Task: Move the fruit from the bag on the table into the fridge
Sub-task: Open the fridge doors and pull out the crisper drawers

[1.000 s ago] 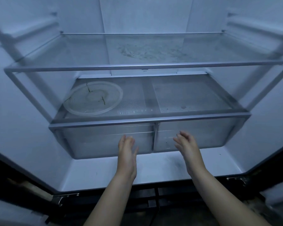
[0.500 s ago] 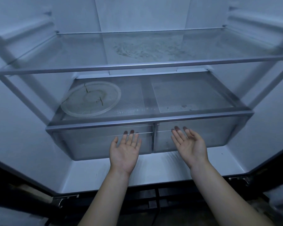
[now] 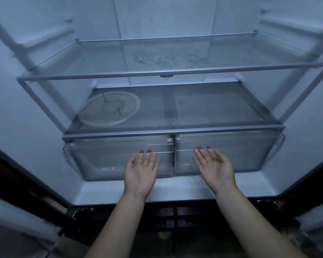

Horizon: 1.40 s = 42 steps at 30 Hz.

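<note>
Head: left hand [image 3: 141,173] fingertips [image 3: 149,151] behind drawer [image 3: 104,161] lip (hazy).

Over the last second both hands have turned over. The left hand [image 3: 141,172] and right hand [image 3: 214,168] were held backs up, short of the drawers. Now they lie palms up, fingers nearly straight. The left fingertips [image 3: 147,151] have slid under the clear lip of the left drawer [image 3: 104,161], and the right ones under the lip of the right drawer [image 3: 246,157]. The drawers may have eased out slightly, but the blur makes this uncertain.
</note>
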{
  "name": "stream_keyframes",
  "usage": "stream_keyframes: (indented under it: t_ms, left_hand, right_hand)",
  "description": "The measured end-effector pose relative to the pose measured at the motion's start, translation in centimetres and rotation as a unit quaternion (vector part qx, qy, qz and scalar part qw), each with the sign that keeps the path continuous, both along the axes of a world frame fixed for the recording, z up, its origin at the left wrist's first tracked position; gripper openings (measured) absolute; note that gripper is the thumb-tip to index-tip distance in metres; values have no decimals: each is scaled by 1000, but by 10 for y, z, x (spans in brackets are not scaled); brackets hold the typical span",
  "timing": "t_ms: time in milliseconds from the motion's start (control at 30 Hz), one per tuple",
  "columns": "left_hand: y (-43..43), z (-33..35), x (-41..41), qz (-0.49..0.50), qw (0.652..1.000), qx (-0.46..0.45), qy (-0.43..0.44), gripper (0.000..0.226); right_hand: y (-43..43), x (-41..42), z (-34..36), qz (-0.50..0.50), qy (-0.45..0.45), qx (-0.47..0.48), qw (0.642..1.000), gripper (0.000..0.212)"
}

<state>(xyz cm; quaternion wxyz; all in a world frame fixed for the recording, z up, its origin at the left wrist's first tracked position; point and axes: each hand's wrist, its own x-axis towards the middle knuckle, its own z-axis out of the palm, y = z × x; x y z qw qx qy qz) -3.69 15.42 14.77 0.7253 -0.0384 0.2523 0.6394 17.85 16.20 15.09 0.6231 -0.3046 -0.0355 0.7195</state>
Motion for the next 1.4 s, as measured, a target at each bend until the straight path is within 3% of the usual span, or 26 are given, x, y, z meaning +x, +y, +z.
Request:
stream_keyframes:
  t_ms: [800, 1233, 1400]
  left_hand:
    - [-109, 0, 23, 33, 999, 0, 25, 36]
    - [-140, -6, 27, 45, 999, -5, 30, 38]
    - [-148, -7, 26, 58, 998, -9, 28, 37]
  right_hand:
    - [-98, 26, -1, 64, 0, 8, 998, 23]
    - [-130, 37, -3, 85, -4, 7, 996, 45]
    - [-134, 39, -3, 87, -6, 4, 996, 38]
